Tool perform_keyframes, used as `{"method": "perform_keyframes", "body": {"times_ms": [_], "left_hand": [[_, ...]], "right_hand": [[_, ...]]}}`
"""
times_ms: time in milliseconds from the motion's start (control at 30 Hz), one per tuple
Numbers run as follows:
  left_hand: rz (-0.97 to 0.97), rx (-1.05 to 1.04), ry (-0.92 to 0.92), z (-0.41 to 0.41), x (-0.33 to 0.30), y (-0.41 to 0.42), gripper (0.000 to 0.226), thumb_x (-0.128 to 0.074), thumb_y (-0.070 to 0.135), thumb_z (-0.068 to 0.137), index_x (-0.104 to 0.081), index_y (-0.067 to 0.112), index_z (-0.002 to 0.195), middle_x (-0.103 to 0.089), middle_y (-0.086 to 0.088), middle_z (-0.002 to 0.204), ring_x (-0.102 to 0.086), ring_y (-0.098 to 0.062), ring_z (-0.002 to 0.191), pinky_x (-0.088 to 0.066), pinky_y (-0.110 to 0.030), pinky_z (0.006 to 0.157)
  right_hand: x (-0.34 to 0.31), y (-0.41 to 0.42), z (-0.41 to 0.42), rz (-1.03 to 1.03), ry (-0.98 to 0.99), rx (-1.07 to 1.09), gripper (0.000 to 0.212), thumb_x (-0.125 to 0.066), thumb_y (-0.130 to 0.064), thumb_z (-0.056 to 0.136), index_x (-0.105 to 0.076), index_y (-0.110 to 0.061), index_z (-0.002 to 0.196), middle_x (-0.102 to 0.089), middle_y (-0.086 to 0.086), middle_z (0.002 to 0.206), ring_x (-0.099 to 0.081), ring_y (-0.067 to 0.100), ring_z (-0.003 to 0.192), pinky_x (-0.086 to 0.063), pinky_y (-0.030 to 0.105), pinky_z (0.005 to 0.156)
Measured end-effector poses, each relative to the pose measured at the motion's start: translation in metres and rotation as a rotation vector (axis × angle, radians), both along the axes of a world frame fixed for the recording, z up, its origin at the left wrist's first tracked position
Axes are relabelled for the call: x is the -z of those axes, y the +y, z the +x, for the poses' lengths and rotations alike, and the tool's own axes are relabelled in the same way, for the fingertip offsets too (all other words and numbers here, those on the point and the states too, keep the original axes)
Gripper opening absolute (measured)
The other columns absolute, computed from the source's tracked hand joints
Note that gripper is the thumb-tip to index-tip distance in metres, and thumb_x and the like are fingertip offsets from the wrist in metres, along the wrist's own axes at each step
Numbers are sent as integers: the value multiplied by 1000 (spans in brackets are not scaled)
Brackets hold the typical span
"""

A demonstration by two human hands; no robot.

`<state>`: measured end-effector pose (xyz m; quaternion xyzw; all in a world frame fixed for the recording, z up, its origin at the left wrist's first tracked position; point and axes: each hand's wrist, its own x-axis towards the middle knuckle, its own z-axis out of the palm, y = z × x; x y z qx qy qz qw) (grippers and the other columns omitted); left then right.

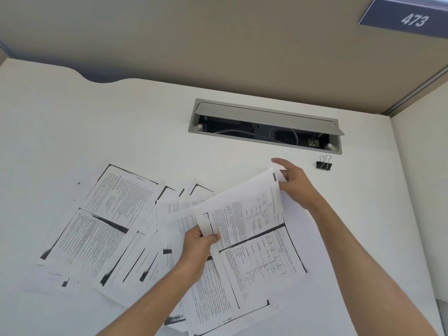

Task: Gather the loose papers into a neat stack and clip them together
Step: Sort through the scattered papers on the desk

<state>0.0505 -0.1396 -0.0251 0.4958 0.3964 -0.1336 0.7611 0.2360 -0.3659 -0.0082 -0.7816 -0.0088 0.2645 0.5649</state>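
Desk (pixel 72 122), white and broad, fills most of the view, backed by a tan partition (pixel 218 40) whose far right corner meets a pale side panel. A dark plate (pixel 409 18) on the partition's top right reads "473". Set into the desk near the back is a grey cable tray (pixel 264 122) with its lid tilted open, cables showing inside. Loose papers (pixel 109 226) lie fanned across the desk's centre and left, overlapping at odd angles; they are photocopied book pages with black margins, the print too small to read. One sheet (pixel 252 229), bearing text and flow diagrams, is lifted off the spread. The left hand (pixel 198 248) pinches its near-left edge between thumb and fingers; the right hand (pixel 294 183) grips its far corner, forefinger stretched forward. A black binder clip (pixel 324 163) stands on bare desk just right of the right hand, apart from it, close in front of the tray's right end. Bare desk lies open behind the papers and along the right edge beside the side panel.
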Motion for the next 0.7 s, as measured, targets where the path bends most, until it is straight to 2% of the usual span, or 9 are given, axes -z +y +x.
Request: {"method": "perform_keyframes", "body": {"times_ms": [100,167,300,367,433,533,600,667,700], "left_hand": [[-27,-11,-13,1,-2,0,23,-66,-10,81,-73,4,98,-76,-13,102,-72,-29,97,-56,-45,89],[-51,-2,-44,2,-5,-1,23,-68,-7,81,-73,3,101,-76,-14,105,-72,-30,99,-55,-45,89],[-105,12,-97,3,-14,-2,21,-70,-3,81,-74,3,101,-76,-13,106,-71,-29,101,-55,-44,91],[-99,14,-117,2,-19,-4,22,-70,-3,81,-74,4,101,-76,-13,106,-71,-28,101,-54,-44,93],[-86,10,-126,-1,-24,-6,21,-71,-2,81,-75,5,100,-76,-13,106,-71,-29,103,-54,-44,94],[-86,-18,-141,-5,-30,-7,20,-72,0,80,-76,6,99,-76,-12,106,-70,-28,104,-52,-46,97],[-86,-35,-151,-7,-33,-7,23,-73,0,80,-75,5,102,-75,-12,108,-69,-29,106,-51,-48,100],[-83,-38,-162,-10,-37,-6,23,-73,0,80,-75,6,102,-75,-11,108,-69,-28,107,-50,-48,101],[-84,-33,-169,-12,-39,-5,22,-72,-1,80,-75,7,101,-76,-10,107,-69,-28,107,-51,-48,100]], "right_hand": [[-25,-9,-13,183,69,-73,39,-70,9,77,-66,-10,111,-76,6,88,-72,22,82,-57,32,72],[-37,-14,-23,214,74,-101,22,-70,0,79,-72,-4,101,-76,11,90,-73,27,83,-58,34,69],[-48,-23,-39,268,76,-79,18,-76,-18,75,-76,-9,91,-77,9,83,-73,25,78,-57,31,63],[-52,-25,-46,296,74,-59,37,-78,-45,71,-77,-14,91,-77,8,84,-73,24,80,-58,31,64],[-54,-28,-55,289,78,-22,64,-64,-70,70,-76,-13,97,-77,12,93,-73,27,88,-59,34,70],[-53,-31,-73,252,45,-46,90,-43,-83,71,-68,-7,112,-70,24,109,-68,37,100,-56,46,83],[-52,-30,-87,213,18,-46,86,-57,-78,67,-66,-7,115,-71,20,111,-68,36,104,-57,44,83],[-49,-27,-101,183,15,19,63,-78,-52,68,-67,-7,111,-75,11,107,-69,33,104,-58,32,77],[-47,-26,-107,173,24,52,48,-81,-34,72,-68,-7,109,-76,9,103,-69,33,103,-59,29,74]]}}
